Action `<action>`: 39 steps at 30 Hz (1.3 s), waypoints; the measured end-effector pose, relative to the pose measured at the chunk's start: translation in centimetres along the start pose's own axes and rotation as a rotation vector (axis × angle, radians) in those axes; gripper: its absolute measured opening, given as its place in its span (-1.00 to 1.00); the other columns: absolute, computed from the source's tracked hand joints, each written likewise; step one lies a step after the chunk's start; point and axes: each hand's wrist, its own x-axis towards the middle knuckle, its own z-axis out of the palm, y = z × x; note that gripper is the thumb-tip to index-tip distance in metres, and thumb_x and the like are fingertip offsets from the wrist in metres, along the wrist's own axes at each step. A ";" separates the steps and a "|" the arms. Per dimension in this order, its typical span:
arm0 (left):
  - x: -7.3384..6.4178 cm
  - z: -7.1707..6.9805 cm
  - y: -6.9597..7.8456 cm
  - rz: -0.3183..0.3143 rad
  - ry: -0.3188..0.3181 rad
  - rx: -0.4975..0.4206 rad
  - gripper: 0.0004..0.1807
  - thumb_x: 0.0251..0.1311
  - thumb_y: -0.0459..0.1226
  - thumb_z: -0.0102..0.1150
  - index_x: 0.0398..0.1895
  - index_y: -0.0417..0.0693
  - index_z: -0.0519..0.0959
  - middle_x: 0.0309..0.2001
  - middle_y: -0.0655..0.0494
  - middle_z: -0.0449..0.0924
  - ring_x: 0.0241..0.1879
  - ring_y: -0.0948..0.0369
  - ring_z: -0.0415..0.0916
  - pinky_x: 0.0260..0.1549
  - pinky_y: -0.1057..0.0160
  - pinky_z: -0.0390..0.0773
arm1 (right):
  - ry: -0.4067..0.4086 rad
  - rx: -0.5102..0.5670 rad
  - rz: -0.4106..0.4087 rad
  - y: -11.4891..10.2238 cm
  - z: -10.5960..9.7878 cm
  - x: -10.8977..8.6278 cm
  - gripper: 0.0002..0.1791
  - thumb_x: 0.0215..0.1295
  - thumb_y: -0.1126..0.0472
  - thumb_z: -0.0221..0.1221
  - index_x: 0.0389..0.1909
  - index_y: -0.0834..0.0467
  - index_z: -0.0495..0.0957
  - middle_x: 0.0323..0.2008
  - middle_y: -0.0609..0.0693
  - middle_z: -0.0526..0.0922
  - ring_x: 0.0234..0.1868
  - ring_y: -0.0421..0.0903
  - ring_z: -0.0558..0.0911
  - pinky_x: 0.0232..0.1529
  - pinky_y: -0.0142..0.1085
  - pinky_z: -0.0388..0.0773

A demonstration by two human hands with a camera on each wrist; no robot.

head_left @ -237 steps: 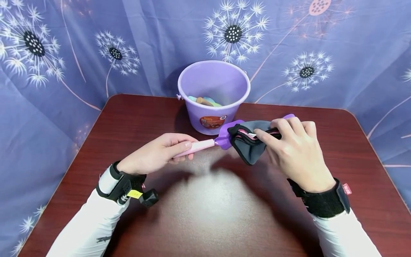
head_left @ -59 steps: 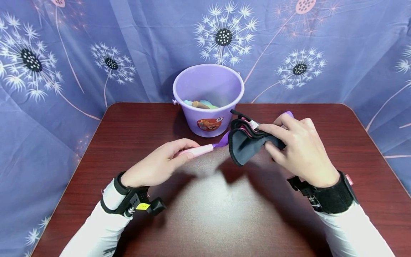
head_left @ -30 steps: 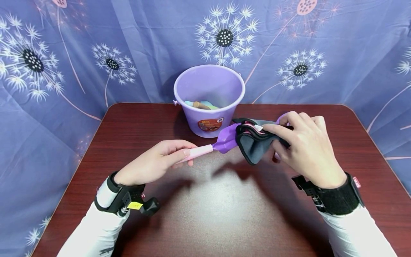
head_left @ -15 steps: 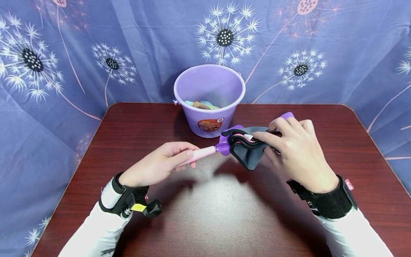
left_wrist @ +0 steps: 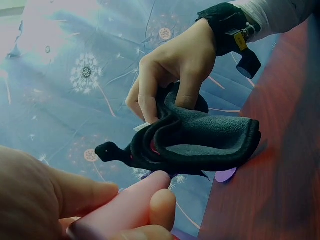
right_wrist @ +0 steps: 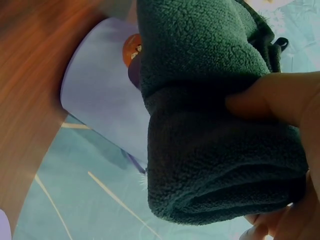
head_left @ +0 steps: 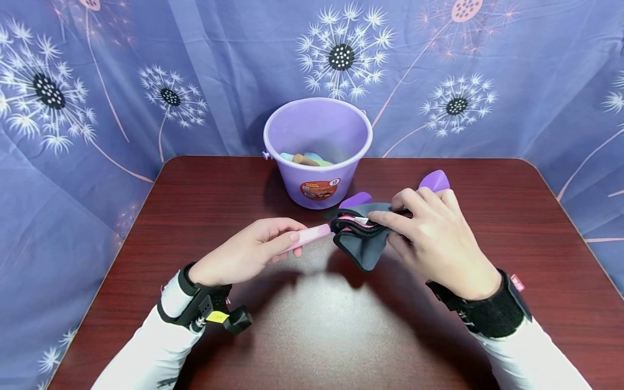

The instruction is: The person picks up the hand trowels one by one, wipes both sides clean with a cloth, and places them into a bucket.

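My left hand [head_left: 251, 246] grips the pale pink handle of a toy shovel [head_left: 314, 234], thumb along its top. A strip of its purple blade [head_left: 356, 200] shows above a folded dark grey cloth [head_left: 366, 250] with black edging and a white tag. My right hand [head_left: 434, 241] pinches this cloth, which covers most of the blade and reaches the handle's end. In the left wrist view, the cloth [left_wrist: 215, 135] hangs in thick folds just beyond the handle [left_wrist: 125, 210]. The right wrist view shows its fuzzy surface [right_wrist: 200, 50] under my thumb.
A lilac bucket [head_left: 292, 176] with an orange label stands at the back of the brown table [head_left: 214, 189]. Several coloured pieces lie in it, including a tan one [head_left: 305, 160]. Another purple thing [head_left: 435, 180] lies partly hidden behind my right hand. A dandelion-print curtain [head_left: 234, 70] hangs behind.
The cloth in my right hand has moved left along the blade to the handle's end. My left hand has shifted slightly right. More of the purple thing behind my right hand shows.
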 end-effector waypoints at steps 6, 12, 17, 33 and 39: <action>0.0 -0.1 0.1 -0.003 -0.001 0.005 -0.80 0.53 -0.09 -0.06 -0.04 0.19 0.58 -0.43 -0.07 0.44 -0.60 0.21 0.15 -0.65 0.32 0.17 | -0.007 0.022 -0.008 -0.3 0.0 0.1 -0.60 0.15 0.24 0.05 -0.05 -0.07 0.73 -0.31 -0.04 0.47 -0.38 0.00 0.41 -0.35 -0.02 0.14; 0.0 -0.2 0.0 0.016 0.014 0.031 -0.79 0.52 -0.06 -0.05 -0.01 0.24 0.60 -0.32 0.13 0.56 -0.57 0.19 0.21 -0.60 0.29 0.26 | 0.005 0.047 -0.028 -0.5 -0.1 0.4 -0.61 0.21 0.23 0.00 -0.08 -0.06 0.73 -0.31 -0.04 0.48 -0.36 -0.01 0.42 -0.36 -0.04 0.14; 0.1 -0.3 0.0 0.041 0.021 0.058 -0.77 0.51 -0.04 -0.04 0.01 0.27 0.60 -0.26 0.14 0.59 -0.43 0.17 0.32 -0.47 0.25 0.33 | 0.013 0.073 -0.035 -0.7 -0.1 0.4 -0.63 0.23 0.24 0.02 -0.08 -0.07 0.72 -0.30 -0.04 0.48 -0.35 0.00 0.45 -0.35 -0.05 0.15; -0.3 -1.1 0.5 0.041 0.016 0.018 -0.71 0.56 -0.04 -0.16 -0.02 0.19 0.60 -0.38 -0.01 0.51 -0.50 0.12 0.28 -0.49 0.26 0.31 | -0.004 0.125 -0.062 0.0 0.3 0.2 -0.62 0.19 0.27 0.11 -0.04 -0.10 0.71 -0.25 -0.07 0.53 -0.38 -0.09 0.45 -0.30 -0.09 0.20; -0.6 -1.5 0.7 0.029 -0.004 -0.068 -0.71 0.57 -0.10 -0.16 0.03 0.10 0.58 -0.37 -0.06 0.50 -0.51 0.12 0.23 -0.61 0.31 0.19 | -0.028 0.095 -0.041 0.9 0.2 -0.1 -0.60 0.14 0.29 0.14 -0.05 -0.13 0.72 -0.26 -0.08 0.52 -0.38 -0.09 0.46 -0.31 -0.09 0.18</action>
